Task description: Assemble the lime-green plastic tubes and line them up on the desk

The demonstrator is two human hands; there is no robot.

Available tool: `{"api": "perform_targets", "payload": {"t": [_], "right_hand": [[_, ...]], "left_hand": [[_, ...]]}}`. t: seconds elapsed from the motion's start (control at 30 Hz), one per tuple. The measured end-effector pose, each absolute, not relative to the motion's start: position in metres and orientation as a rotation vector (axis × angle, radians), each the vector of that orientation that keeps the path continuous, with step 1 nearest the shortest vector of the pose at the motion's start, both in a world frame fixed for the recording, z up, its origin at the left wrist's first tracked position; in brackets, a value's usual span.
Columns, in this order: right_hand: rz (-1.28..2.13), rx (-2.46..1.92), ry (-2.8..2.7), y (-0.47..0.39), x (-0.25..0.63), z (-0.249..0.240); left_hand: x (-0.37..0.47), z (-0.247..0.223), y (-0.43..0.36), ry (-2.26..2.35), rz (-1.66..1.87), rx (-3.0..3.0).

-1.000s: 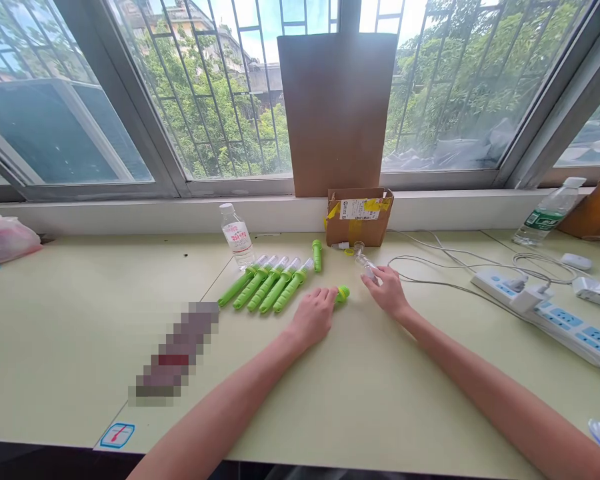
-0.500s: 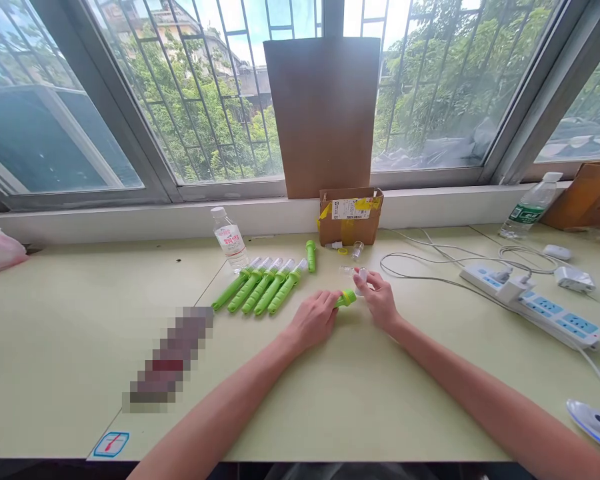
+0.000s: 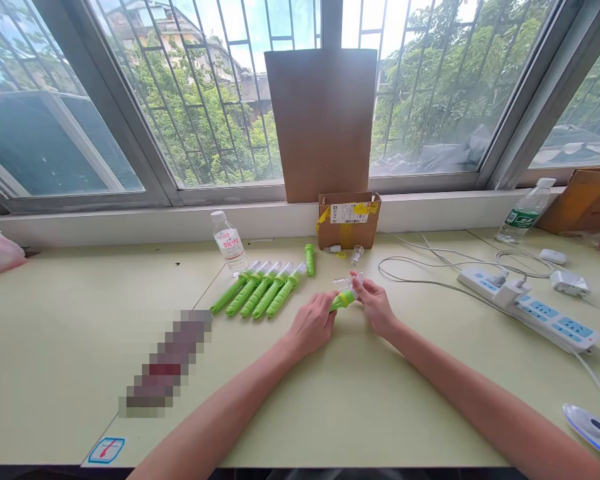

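Observation:
My left hand (image 3: 314,323) is closed round a green ridged plastic handle (image 3: 341,300) with a yellow ring near its top. At that end, my right hand (image 3: 377,309) pinches a translucent whitish piece (image 3: 355,287), which meets the handle's tip; whether it is seated there I cannot tell. Just behind the hands lies a clear plastic cap (image 3: 341,283). To the left, several green handles with clear caps (image 3: 260,291) lie slanted side by side. A single green handle without a clear cap (image 3: 309,259) is farther back.
A small cardboard box (image 3: 349,220) stands against the sill, with a clear cap (image 3: 357,254) and a yellow ring (image 3: 341,255) before it. A water bottle (image 3: 229,244) stands behind the green row. On the right lie a power strip (image 3: 545,310) and loose cables (image 3: 420,261).
My right hand has brought the whitish piece left and down onto the handle's end; before, there was a gap between them. The view has shifted slightly.

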State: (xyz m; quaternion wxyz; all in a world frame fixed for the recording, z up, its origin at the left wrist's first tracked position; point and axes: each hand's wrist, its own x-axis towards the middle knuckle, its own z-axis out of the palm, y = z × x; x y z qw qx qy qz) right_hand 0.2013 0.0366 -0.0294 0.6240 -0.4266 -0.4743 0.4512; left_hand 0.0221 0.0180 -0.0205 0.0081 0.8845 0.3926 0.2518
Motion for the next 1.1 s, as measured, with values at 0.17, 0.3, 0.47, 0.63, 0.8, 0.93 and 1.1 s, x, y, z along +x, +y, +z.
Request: {"api": "perform_targets", "payload": {"t": [0.17,0.3,0.47,0.63,0.8,0.93,1.1], "right_hand": [[1.247,-0.921,-0.918,0.033,0.202,-0.024],[1.303,-0.926,-0.864,0.032,0.202,-0.023],[1.324,-0.937,-0.868,0.03,0.199,-0.024],[1.352,-0.959,-0.966,0.028,0.2,-0.023],[1.375,-0.962,-1.09,0.029,0.202,-0.023],[1.379,-0.96,-1.099,0.031,0.205,-0.025],[1.381,-0.96,-1.18,0.036,0.214,-0.025]], "left_hand": [[0.022,-0.024,0.02,1.262,0.846,2.79],[0.021,-0.027,0.022,1.277,0.939,2.814],[0.02,-0.029,0.026,1.271,0.934,2.883],[0.018,-0.029,0.027,1.276,0.981,2.909],[0.018,-0.029,0.029,1.285,1.06,2.893],[0.017,-0.029,0.031,1.344,1.078,2.886],[0.016,-0.029,0.031,1.434,1.044,2.877]]}}
